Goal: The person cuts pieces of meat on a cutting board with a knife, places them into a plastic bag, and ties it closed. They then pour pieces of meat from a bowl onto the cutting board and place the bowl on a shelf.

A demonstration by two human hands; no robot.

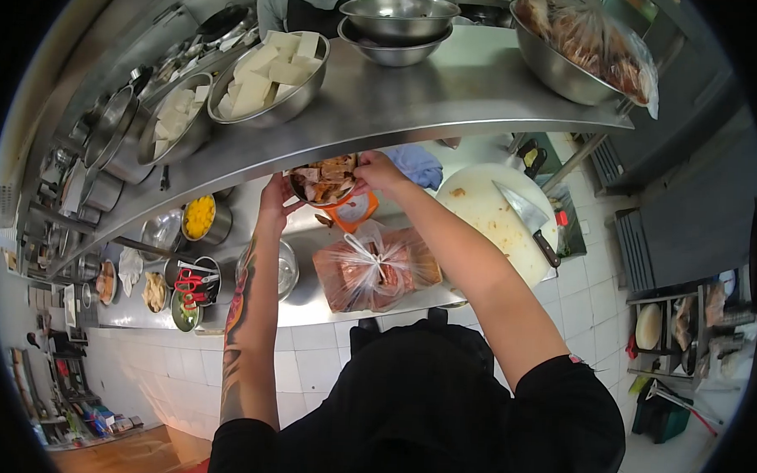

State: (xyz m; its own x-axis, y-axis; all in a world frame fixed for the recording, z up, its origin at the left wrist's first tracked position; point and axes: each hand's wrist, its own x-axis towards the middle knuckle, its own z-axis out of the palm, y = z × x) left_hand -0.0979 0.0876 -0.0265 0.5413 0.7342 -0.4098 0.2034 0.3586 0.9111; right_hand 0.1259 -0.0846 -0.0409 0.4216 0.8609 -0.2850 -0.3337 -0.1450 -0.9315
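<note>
Both my hands hold a metal bowl of browned meat pieces (324,179) by its rim, just below the raised steel shelf. My left hand (276,196) is closed on the bowl's left side. On its right side my right hand (376,173) grips the rim, fingers curled. Under and beside the bowl stands an orange scale (351,210) with a round dial; whether the bowl rests on it cannot be made out. A tied clear plastic bag of reddish meat (377,274) lies nearer to me. Farther right, a cleaver (525,215) rests on a round white cutting board (487,232).
Overhead, the steel shelf (358,111) carries bowls of white blocks (272,74), stacked bowls (398,24) and a bowl with bagged meat (568,55). Left are yellow food (200,216) and red-handled scissors (191,288). A blue cloth (416,164) lies behind my right forearm. A person (315,9) stands beyond.
</note>
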